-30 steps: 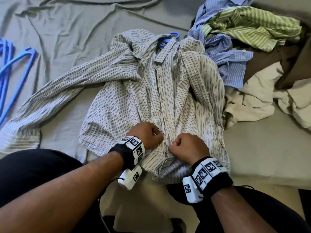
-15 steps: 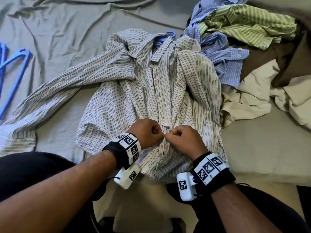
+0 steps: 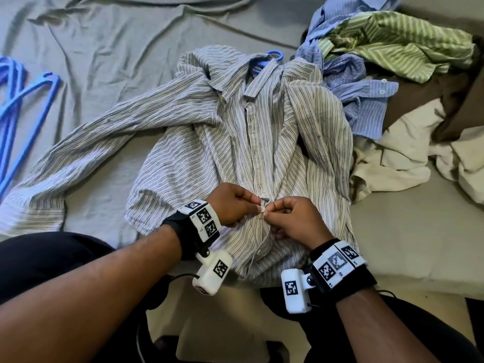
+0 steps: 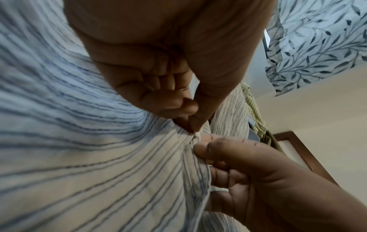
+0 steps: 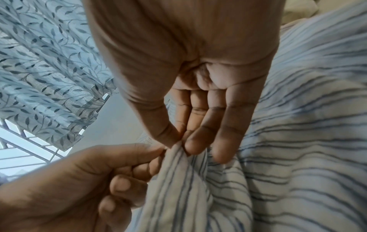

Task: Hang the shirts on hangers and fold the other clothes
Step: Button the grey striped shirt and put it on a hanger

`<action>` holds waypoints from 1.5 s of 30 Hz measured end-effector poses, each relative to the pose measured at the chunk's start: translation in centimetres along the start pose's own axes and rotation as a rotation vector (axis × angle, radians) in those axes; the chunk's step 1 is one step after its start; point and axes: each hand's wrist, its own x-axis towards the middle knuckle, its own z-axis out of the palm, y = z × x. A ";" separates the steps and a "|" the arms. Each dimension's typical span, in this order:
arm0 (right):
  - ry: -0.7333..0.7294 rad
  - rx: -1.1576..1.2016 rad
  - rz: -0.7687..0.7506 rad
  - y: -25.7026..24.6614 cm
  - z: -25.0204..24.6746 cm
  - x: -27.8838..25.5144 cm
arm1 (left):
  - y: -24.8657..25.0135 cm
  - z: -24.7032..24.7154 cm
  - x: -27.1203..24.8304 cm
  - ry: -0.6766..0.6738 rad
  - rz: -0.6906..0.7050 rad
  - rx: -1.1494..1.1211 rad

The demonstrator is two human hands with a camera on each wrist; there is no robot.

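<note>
Crinkled matt cotton striped shirt [image 3: 262, 142], smooth glossy plastic hangers [image 3: 23, 106], wrinkled matt bedsheet [image 3: 117, 43]

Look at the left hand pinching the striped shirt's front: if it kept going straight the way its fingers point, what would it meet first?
Most likely the right hand: the left hand points at it across the striped shirt placket, fingertips almost touching.

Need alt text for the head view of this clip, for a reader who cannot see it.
Two hands, the left hand and the right hand, pinch the front placket of a grey striped shirt spread on a bed, low near its hem. A blue hanger hook shows at the collar; spare blue hangers lie left, a heap of other clothes right.
</note>
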 end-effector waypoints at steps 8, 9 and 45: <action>-0.081 0.224 0.097 -0.4 -0.2 0.2 | 0.2 -0.9 -0.4 -0.007 -0.077 -0.073; -0.078 0.241 0.098 -0.5 -0.2 0.2 | 0.2 -1.0 -0.5 0.000 -0.088 -0.081; 0.035 -0.006 -0.333 0.1 0.2 0.1 | 0.4 -1.5 -1.2 -0.044 -0.115 -0.328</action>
